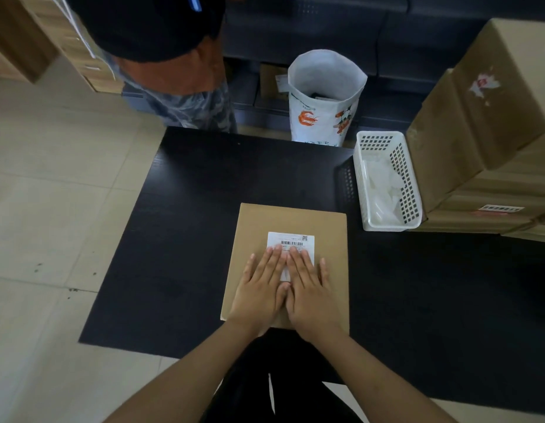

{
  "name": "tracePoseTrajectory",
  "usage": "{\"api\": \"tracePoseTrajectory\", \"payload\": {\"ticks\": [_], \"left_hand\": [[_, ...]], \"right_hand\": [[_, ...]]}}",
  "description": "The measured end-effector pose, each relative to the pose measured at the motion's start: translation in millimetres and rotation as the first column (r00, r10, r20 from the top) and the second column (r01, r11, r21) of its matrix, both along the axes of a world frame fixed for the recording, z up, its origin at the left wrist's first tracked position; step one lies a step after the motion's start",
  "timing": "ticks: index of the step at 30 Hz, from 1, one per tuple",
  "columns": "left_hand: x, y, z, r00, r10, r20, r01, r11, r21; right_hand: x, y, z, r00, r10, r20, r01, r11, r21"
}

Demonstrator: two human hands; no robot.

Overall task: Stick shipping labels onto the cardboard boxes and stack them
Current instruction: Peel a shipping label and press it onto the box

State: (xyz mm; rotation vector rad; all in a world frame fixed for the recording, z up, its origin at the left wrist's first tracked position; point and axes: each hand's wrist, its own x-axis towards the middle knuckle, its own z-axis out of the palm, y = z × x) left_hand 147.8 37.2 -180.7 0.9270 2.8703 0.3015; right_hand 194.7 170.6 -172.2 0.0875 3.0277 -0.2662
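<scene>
Where tiled floor (51, 209) shows, a black table (234, 178) stands.

A flat cardboard box (285, 265) lies on the black table (204, 224), a white shipping label (291, 241) on its top. The left hand (260, 293) and right hand (309, 296) press side by side on the label, fingers straight. To the right sit a white basket (387, 181) and stacked boxes (484, 132); beyond the table stand a white sack (326, 99) and another person (173, 71).

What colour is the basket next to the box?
White, with a grid of small holes in its sides; the basket shows in the head view.
</scene>
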Motion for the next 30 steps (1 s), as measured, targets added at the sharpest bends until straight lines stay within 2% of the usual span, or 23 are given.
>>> {"api": "tracePoseTrajectory", "payload": {"ticks": [4,6,8,14,18,20,22,26,28,30], "left_hand": [[8,2,1,0.977,0.211,0.043,-0.212,0.977,0.014],[12,2,0,0.94,0.338,0.04,-0.338,0.941,0.019],[13,3,2,0.922,0.385,0.029,-0.386,0.923,0.014],[9,1,5,0.943,0.33,0.029,-0.332,0.941,0.063],[21,-10,6,0.998,-0.067,-0.005,0.067,0.996,0.053],[28,-14,3,0.99,-0.143,-0.008,0.143,0.99,0.01],[30,-15,0,0.991,-0.131,-0.016,0.13,0.991,-0.04],[33,-13,0,0.996,-0.091,0.013,0.091,0.995,-0.046],[36,-11,1,1.0,-0.011,0.028,0.011,1.0,-0.026],[40,-9,4,0.989,0.136,0.053,-0.136,0.991,0.002]], "right_hand": [[5,-3,-2,0.97,-0.243,0.007,0.243,0.967,-0.072],[6,-6,-3,0.952,-0.305,0.0,0.304,0.95,-0.074],[5,-7,-2,0.944,-0.331,-0.013,0.329,0.942,-0.066],[5,-2,-4,0.967,-0.254,-0.007,0.253,0.966,-0.055],[19,11,-7,0.992,0.12,-0.04,-0.122,0.992,-0.038],[25,13,-9,0.978,0.204,-0.033,-0.205,0.978,-0.032],[27,13,-9,0.982,0.187,-0.02,-0.187,0.982,-0.019],[28,11,-4,0.99,0.144,-0.002,-0.144,0.99,-0.005],[31,9,-2,0.998,0.062,0.008,-0.062,0.998,-0.012],[35,8,-1,0.997,-0.072,0.02,0.072,0.997,-0.023]]}}
